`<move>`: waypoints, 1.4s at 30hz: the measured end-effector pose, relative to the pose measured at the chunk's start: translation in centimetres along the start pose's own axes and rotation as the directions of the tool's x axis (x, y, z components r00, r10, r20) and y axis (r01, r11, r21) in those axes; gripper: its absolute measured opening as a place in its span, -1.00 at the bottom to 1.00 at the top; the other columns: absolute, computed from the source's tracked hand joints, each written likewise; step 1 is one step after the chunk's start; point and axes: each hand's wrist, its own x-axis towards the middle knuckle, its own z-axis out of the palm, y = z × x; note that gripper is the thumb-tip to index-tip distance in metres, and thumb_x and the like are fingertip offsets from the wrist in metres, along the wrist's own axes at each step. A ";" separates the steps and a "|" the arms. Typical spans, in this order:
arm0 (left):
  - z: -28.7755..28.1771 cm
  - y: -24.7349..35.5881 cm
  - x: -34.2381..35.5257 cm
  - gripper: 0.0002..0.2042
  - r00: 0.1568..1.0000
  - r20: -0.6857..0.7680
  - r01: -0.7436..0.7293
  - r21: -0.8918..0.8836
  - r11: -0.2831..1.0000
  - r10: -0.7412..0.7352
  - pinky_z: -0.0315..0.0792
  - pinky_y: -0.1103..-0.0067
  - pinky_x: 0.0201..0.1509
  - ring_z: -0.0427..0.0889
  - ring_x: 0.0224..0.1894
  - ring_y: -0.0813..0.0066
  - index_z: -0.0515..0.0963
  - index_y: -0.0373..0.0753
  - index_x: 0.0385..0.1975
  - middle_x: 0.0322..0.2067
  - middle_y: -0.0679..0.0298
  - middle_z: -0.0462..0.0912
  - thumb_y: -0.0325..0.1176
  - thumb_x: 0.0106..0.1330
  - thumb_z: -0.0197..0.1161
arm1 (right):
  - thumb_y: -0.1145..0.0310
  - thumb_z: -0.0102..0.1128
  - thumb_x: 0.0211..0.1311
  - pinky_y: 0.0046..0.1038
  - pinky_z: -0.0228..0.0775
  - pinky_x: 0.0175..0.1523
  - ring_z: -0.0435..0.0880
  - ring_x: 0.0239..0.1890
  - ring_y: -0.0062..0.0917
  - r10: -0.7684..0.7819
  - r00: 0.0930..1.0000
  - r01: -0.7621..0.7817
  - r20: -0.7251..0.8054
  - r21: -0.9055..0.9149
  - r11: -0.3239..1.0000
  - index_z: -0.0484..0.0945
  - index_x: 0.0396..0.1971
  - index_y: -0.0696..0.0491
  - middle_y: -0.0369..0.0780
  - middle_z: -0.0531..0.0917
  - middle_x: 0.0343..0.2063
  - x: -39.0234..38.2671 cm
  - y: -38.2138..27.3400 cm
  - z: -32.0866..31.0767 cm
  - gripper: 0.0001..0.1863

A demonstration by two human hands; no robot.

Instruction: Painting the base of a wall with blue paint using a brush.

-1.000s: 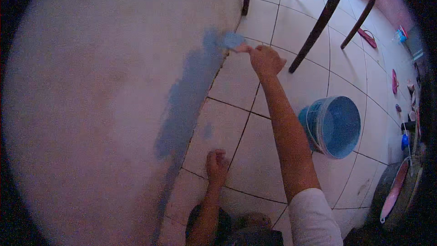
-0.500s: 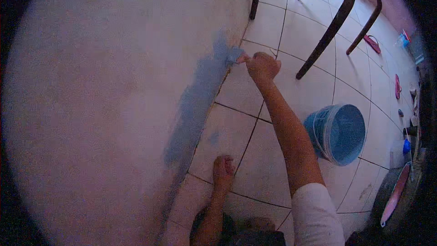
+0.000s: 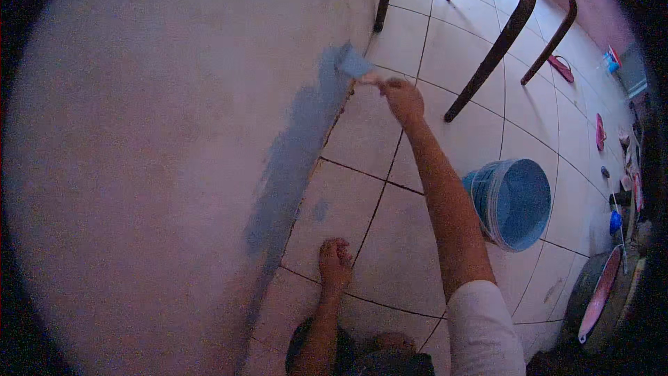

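The paintbrush [image 3: 355,65] is at the foot of the wall [image 3: 153,153], its broad blue head against or just off the surface at the upper end of a blue band [image 3: 289,157]; you can't tell exact contact here. Your right hand [image 3: 404,99] has its fingers closed around the short pale handle, pinching it close to the head, probably because a short grip steers a wide brush best along a tight edge. Your arm is stretched well forward, which lets the brush reach that far end while your body stays back.

The band runs low on the wall, right beside the joint with the tiled floor [image 3: 396,233], where a small blue smudge [image 3: 321,209] also shows. Your left hand [image 3: 335,263] is over the tiles near that smudge, its fingers loosely curled with nothing visible in them; whether their tips press together, you cannot tell. It seems kept aside so the wall stays clear.

To the right of your right forearm, the bucket [image 3: 513,205] appears to stand upright, blue inside, likely set there to be within easy reach without crossing the band. Beyond it are the dark chair legs [image 3: 495,52], and two reddish flip-flops [image 3: 561,69] toward the far right.
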 end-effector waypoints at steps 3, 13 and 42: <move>0.5 -0.9 -0.1 -0.80 1.000 0.023 -0.004 0.014 1.000 0.004 0.35 0.36 -0.08 0.43 -0.22 0.13 0.40 -0.29 -0.27 -0.30 0.10 0.42 -0.58 0.07 0.08 | -0.23 -0.06 0.06 -0.23 0.32 -0.23 0.60 -0.36 -0.29 0.032 0.996 -0.058 -0.079 -0.359 0.931 0.61 -0.50 0.06 -0.13 0.62 -0.48 -0.7 0.8 1.4 -0.41; 0.6 0.1 -0.1 -0.83 0.997 -0.049 0.054 -0.103 0.993 -0.059 0.37 0.49 -0.28 0.40 -0.37 0.31 0.38 -0.27 -0.33 -0.35 0.17 0.41 -0.60 0.05 0.05 | -0.09 0.12 -0.02 -0.29 0.31 -0.31 0.59 -0.49 -0.36 -0.181 0.942 0.131 -0.282 -0.187 0.974 0.62 -0.52 0.07 -0.17 0.62 -0.58 -3.1 -6.2 -4.8 -0.54; 1.2 0.7 0.2 -0.87 0.999 -0.019 -0.047 0.039 0.998 0.048 0.31 0.42 -0.21 0.39 -0.33 0.18 0.41 -0.28 -0.37 -0.41 0.11 0.37 -0.54 0.06 0.04 | -0.15 0.00 0.13 -0.34 0.34 -0.40 0.57 -0.55 -0.36 -0.105 0.984 0.153 -0.143 0.383 0.911 0.60 -0.50 0.09 -0.14 0.59 -0.62 -11.0 -7.8 -2.6 -0.47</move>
